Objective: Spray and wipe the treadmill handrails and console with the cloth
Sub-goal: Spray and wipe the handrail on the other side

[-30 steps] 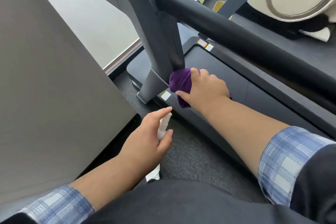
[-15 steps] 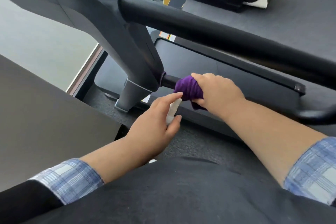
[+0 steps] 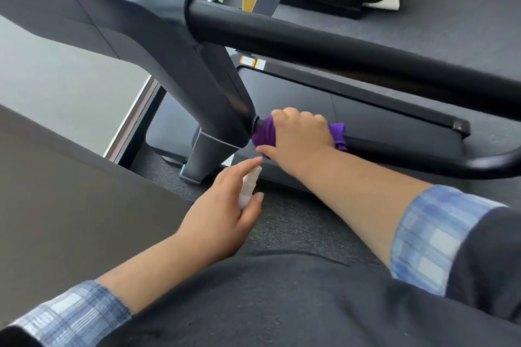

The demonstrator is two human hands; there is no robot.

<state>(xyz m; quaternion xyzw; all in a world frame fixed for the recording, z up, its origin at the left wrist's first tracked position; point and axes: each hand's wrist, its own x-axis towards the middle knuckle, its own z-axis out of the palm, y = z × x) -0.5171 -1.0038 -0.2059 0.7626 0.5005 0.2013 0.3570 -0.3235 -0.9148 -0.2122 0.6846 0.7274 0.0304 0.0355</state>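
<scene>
Right hand (image 3: 300, 139) gripping purple cloth (image 3: 263, 135) wrapped round lower handrail (image 3: 423, 159), next to upright post (image 3: 214, 104). Left hand (image 3: 222, 213) holding white spray bottle (image 3: 249, 187) just below.

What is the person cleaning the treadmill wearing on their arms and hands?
Both hands are bare, with no gloves. The left hand and right hand come out of blue and white plaid shirt cuffs pushed up the forearms, under a dark outer sleeve. No watch or rings show.
</scene>
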